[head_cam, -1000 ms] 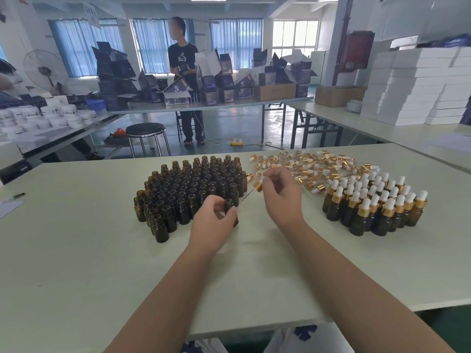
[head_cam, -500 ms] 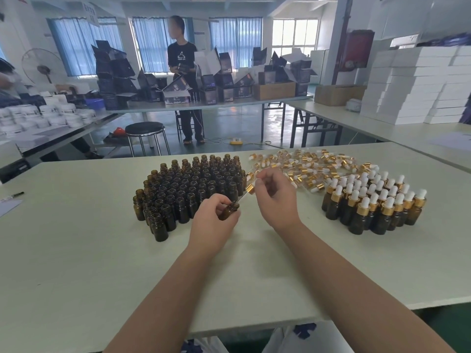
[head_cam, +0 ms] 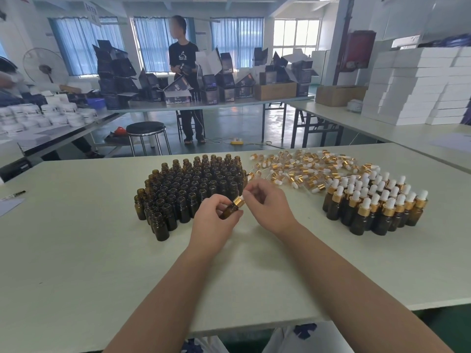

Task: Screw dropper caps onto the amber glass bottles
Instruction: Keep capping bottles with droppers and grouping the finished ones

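Has brought cap (head_cam: 239, 201) and bottle (head_cam: 229, 211) together within the last second: a second back, held the cap clear of the neck with its glass tube showing; half a second back, had the bottle lifted and tilted with the tube tip entering; now shows no tube, only the gold collar butted against the neck. Means, by the look of it, that insertion is finished and threading is starting or about to; cannot tell whether the collar has caught the thread yet. Grips the bottle in the left hand (head_cam: 214, 220), fingers and thumb curled round its body, neck tilted up toward the far right. Pinches the cap at the fingertips of the right hand (head_cam: 267, 207), which comes in from the right. Has both hands close together, meeting at the bottle, above the middle of the table (head_cam: 76, 250). Holds the bottle lifted clear, just at the near right corner of the open bottles (head_cam: 191, 189). Leaves the loose caps (head_cam: 300, 169) farther off and to the right, beyond the right hand, and the capped bottles (head_cam: 374, 207) well apart to the right. Probably calls next for a few twists of the cap against a steady left grip, then a place among the capped ones.
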